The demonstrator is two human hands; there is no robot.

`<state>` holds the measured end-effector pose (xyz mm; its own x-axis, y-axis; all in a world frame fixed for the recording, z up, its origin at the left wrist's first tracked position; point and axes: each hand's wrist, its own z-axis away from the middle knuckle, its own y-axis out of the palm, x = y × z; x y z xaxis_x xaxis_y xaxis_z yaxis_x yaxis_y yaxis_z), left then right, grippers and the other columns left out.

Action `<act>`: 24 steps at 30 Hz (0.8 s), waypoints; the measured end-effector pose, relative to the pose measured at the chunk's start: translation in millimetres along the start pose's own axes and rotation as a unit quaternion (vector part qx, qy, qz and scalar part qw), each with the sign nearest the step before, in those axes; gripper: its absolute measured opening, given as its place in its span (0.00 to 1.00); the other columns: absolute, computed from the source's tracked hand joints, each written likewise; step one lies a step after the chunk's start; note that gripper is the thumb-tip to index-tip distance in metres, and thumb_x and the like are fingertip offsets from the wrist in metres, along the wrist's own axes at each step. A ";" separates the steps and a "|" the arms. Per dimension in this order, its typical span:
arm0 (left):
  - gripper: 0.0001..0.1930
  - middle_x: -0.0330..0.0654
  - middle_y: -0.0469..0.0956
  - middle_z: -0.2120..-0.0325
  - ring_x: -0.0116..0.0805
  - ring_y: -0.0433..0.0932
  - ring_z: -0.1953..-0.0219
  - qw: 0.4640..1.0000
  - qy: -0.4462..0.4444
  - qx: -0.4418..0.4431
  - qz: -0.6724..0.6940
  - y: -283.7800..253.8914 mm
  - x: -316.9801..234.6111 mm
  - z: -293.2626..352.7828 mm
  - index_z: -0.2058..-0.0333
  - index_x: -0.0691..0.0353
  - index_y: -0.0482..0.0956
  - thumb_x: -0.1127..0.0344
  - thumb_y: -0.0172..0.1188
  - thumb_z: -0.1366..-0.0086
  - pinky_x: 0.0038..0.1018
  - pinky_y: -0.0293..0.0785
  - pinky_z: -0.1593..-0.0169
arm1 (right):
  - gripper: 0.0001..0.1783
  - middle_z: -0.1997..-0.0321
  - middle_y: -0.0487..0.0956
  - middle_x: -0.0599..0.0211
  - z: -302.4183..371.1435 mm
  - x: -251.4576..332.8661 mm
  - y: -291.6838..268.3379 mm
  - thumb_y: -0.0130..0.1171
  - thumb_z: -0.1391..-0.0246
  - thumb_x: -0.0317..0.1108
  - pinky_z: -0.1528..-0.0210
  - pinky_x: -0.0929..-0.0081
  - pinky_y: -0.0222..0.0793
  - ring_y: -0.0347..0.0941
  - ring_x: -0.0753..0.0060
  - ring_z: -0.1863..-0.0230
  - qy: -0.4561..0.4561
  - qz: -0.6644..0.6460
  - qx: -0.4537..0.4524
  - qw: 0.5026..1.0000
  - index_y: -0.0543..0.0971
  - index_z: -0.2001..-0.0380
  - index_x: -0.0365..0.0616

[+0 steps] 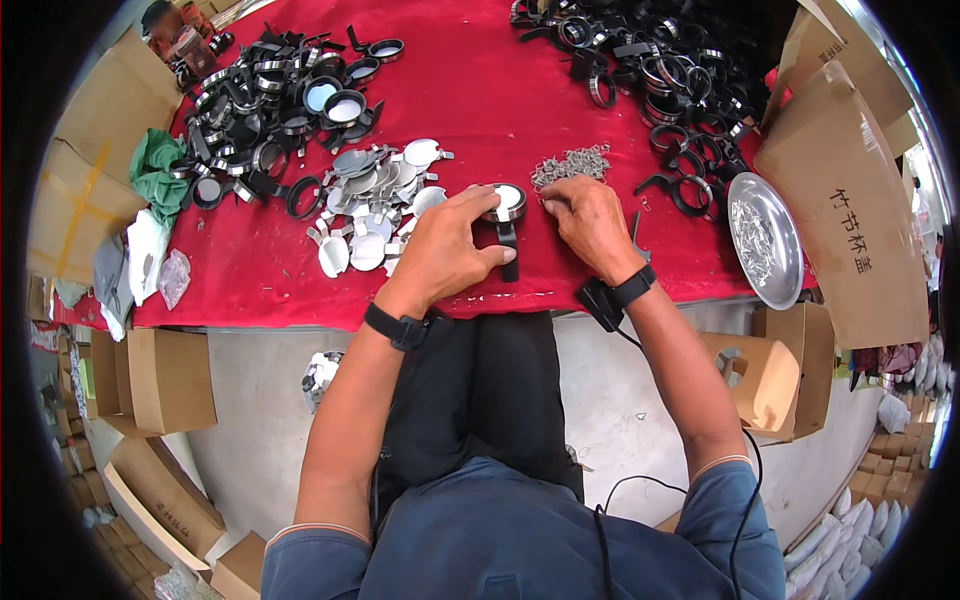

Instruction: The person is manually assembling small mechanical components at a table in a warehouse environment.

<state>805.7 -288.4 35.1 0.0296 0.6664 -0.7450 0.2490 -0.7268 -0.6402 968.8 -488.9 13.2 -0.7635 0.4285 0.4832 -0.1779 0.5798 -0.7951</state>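
My left hand [452, 240] is closed around a black ring-shaped lid [508, 240] with a metal band and a strap-like handle that points toward me. A pale disc sits inside its ring. Just to the right, my right hand [592, 228] has thumb and forefinger pinched at the near left edge of a heap of tiny metal springs [572, 166]. Whatever is between those fingertips is too small to make out. Silver discs with small tabs [375, 185] lie in a loose pile left of my left hand.
Black ring lids are heaped at the far left [270, 95] and far right [690, 75] of the red-covered table [480, 100]. A metal dish [768, 240] of small metal pieces stands at the right edge. Cardboard boxes [835, 210] flank both sides. Another person [180, 40] is at the far left.
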 end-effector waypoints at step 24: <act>0.34 0.58 0.81 0.37 0.59 0.82 0.37 0.994 0.073 -0.032 -0.070 4.9 9.9 -7.3 0.37 0.67 0.82 0.59 0.79 0.41 0.45 0.77 0.31 | 0.14 0.61 0.85 0.57 29.1 55.9 -12.7 0.65 0.37 0.19 0.60 0.64 0.80 0.85 0.58 0.64 -0.012 -0.098 -0.042 0.994 0.90 0.50 0.39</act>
<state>814.3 -284.1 26.0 0.1285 0.7806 -0.6116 0.3207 -0.6163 -0.7192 910.3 -492.5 39.7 -0.7341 0.2846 0.6166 -0.2740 0.7067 -0.6523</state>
